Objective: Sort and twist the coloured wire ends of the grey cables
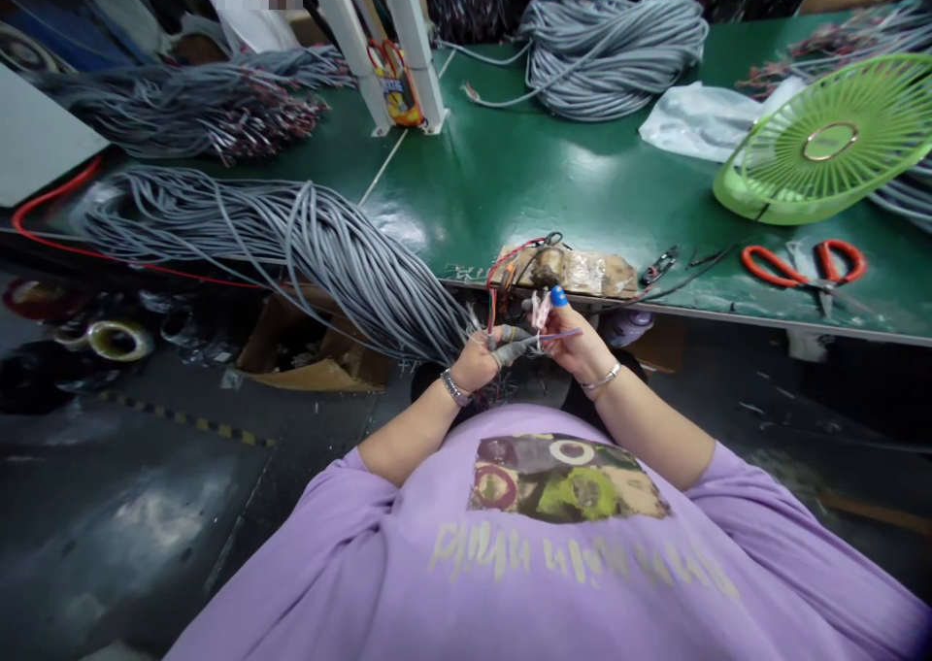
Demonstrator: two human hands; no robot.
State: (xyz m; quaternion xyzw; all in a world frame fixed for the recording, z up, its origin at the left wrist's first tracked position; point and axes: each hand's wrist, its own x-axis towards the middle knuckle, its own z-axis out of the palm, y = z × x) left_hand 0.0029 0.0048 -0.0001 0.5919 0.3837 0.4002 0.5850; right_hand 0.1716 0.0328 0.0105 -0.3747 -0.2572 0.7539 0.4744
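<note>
Over the table's front edge, my left hand (pixel 479 358) is closed, its fingers in grey wraps, around the end of a grey cable. Thin coloured wires (pixel 560 336) stick out from that end toward my right hand (pixel 575 350). My right hand pinches at these wires, with a blue cover (pixel 558 296) on one digit and pale pinkish wrapping on another. Exactly which strands it grips is too small to tell. A big bundle of grey cables (pixel 342 253) runs from the left up to my left hand. Just beyond both hands lies a worn, taped board (pixel 582 271) with a dark wired piece on it.
On the green table (pixel 502 176) are orange-handled scissors (pixel 805 271), a small dark tool (pixel 659 266), a green fan (pixel 830 142), a plastic bag (pixel 699 120) and a cable coil (pixel 612 49). More cable bundles (pixel 182 108) lie back left, behind a white post (pixel 429 79). Other people sit across.
</note>
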